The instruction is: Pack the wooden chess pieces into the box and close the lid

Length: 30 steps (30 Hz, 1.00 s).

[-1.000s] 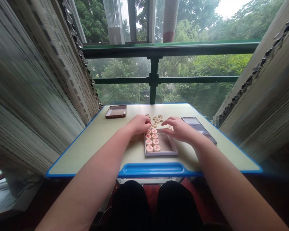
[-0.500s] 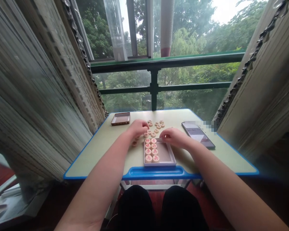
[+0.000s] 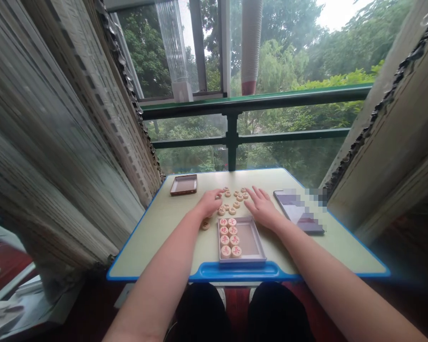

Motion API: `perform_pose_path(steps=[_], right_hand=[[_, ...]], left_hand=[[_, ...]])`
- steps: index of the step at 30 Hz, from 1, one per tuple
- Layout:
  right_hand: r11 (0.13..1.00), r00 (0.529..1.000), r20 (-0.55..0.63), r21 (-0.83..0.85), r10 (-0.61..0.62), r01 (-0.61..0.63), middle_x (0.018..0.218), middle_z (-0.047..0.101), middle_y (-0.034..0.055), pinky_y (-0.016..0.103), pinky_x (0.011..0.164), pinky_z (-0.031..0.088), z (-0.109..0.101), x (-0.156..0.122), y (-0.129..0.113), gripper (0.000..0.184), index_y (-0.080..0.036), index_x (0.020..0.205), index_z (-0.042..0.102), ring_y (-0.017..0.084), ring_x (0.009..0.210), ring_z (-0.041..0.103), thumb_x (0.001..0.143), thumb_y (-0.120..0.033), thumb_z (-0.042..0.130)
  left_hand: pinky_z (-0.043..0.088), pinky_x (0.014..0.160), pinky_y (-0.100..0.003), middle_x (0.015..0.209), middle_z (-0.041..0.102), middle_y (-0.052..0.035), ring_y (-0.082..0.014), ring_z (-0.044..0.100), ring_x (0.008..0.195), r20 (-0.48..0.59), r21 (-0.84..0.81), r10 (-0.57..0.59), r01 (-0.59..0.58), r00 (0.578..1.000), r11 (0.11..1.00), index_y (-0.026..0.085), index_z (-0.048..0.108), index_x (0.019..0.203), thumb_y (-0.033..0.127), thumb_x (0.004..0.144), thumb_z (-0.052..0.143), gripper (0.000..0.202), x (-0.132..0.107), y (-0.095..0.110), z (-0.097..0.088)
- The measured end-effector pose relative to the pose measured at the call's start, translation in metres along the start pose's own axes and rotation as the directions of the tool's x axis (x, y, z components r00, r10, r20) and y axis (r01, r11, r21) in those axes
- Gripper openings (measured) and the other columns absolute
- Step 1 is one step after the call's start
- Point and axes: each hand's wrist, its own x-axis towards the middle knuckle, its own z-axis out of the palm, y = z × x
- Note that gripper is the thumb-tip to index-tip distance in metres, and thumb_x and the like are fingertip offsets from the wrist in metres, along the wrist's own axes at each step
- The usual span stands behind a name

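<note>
A shallow grey tray (image 3: 251,240) lies near the front edge of a pale desk (image 3: 157,228). Several round wooden chess pieces (image 3: 230,236) with red characters fill its left side in two columns. More loose pieces (image 3: 235,197) lie scattered on the desk beyond the tray. My left hand (image 3: 209,203) rests on the desk left of them, fingers stretched toward the loose pieces, with one piece (image 3: 205,224) beside my wrist. My right hand (image 3: 261,206) lies flat with spread fingers just right of the loose pieces, holding nothing.
A brown lid or tray (image 3: 184,184) sits at the far left of the desk. A phone (image 3: 299,213) lies at the right. A blue groove (image 3: 235,270) runs along the desk's front edge. Curtains hang on both sides, and a green window rail (image 3: 231,140) stands behind.
Both hands have slid from the tray's far edge out to the loose pieces, and their fingers have spread. The camera has tilted, so the desk sits lower in view.
</note>
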Motion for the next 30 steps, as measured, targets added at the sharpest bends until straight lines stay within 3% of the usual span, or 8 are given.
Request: perform_pose_path(steps=[3, 6, 11, 16, 22, 27, 30], right_hand=[[0.999, 0.996, 0.082, -0.015, 0.03, -0.028, 0.147, 0.023, 0.0158, 0.042, 0.107, 0.019, 0.015, 0.013, 0.003, 0.058, -0.013, 0.14, 0.029, 0.028, 0.137, 0.013, 0.091, -0.044, 0.026], [0.999, 0.995, 0.099, -0.029, 0.026, -0.023, 0.147, 0.024, 0.0154, 0.041, 0.107, 0.019, 0.02, 0.028, 0.005, 0.057, -0.013, 0.139, 0.032, 0.027, 0.136, 0.018, 0.092, -0.043, 0.024], [0.996, 0.993, 0.096, -0.051, -0.068, 0.073, 0.14, 0.04, 0.0089, 0.042, 0.104, 0.022, 0.02, 0.04, 0.005, 0.047, -0.021, 0.13, 0.046, 0.025, 0.129, 0.032, 0.09, -0.042, 0.031], [0.989, 0.99, 0.003, 0.049, -0.143, 0.142, 0.121, 0.056, 0.005, 0.038, 0.097, 0.031, 0.021, 0.039, 0.007, 0.035, -0.023, 0.107, 0.061, 0.022, 0.112, 0.045, 0.09, -0.038, 0.034], [0.974, 0.979, 0.014, 0.102, -0.203, 0.201, 0.109, 0.062, 0.007, 0.038, 0.093, 0.035, 0.013, 0.036, 0.002, 0.028, -0.02, 0.097, 0.064, 0.022, 0.103, 0.049, 0.088, -0.032, 0.04], [0.941, 0.963, 0.069, 0.242, -0.26, 0.237, 0.117, 0.06, 0.0101, 0.036, 0.097, 0.035, 0.005, 0.031, -0.004, 0.034, -0.017, 0.104, 0.066, 0.022, 0.111, 0.049, 0.088, -0.031, 0.039], [0.92, 0.976, 0.082, 0.357, -0.202, 0.161, 0.118, 0.06, 0.0094, 0.034, 0.098, 0.036, 0.004, 0.029, -0.006, 0.034, -0.016, 0.103, 0.067, 0.02, 0.111, 0.051, 0.088, -0.028, 0.039]], left_hand=[[0.046, 0.075, -0.026, 0.114, 0.057, -0.0108, -0.0179, 0.054, 0.095, 0.05, -0.227, -0.113, 0.122, 0.992, 0.966, 0.015, 0.052, 0.119, 0.009, 0.061, 0.041, 0.06, 0.003, 0.001, 0.005], [0.045, 0.081, -0.027, 0.113, 0.057, -0.0112, -0.019, 0.052, 0.101, 0.063, -0.371, -0.144, 0.157, 0.988, 0.915, 0.013, 0.053, 0.116, 0.009, 0.058, 0.04, 0.06, 0.003, 0.003, 0.006], [0.041, 0.088, -0.032, 0.104, 0.061, -0.012, -0.021, 0.052, 0.101, -0.018, -0.534, -0.162, 0.127, 0.987, 0.836, 0.01, 0.059, 0.099, 0.012, 0.054, 0.041, 0.049, -0.002, 0.005, 0.006], [0.044, 0.081, -0.032, 0.086, 0.064, -0.0087, -0.0198, 0.057, 0.088, -0.08, -0.662, -0.192, 0.092, 0.978, 0.744, 0.012, 0.063, 0.082, 0.015, 0.055, 0.041, 0.035, 0.004, -0.004, 0.009], [0.045, 0.08, -0.032, 0.08, 0.065, -0.0072, -0.0181, 0.058, 0.081, 0.006, -0.678, -0.187, 0.141, 0.982, 0.722, 0.012, 0.063, 0.078, 0.012, 0.052, 0.042, 0.033, 0.011, -0.007, 0.005], [0.044, 0.085, -0.032, 0.097, 0.065, -0.0086, -0.0213, 0.057, 0.096, 0.129, -0.497, -0.112, 0.162, 0.985, 0.853, 0.013, 0.064, 0.092, 0.007, 0.052, 0.047, 0.043, 0.004, 0.001, 0.0], [0.043, 0.089, -0.034, 0.104, 0.064, -0.0108, -0.0227, 0.057, 0.099, 0.103, -0.418, -0.099, 0.134, 0.99, 0.899, 0.011, 0.064, 0.098, 0.013, 0.062, 0.05, 0.038, 0.002, 0.003, -0.001]])
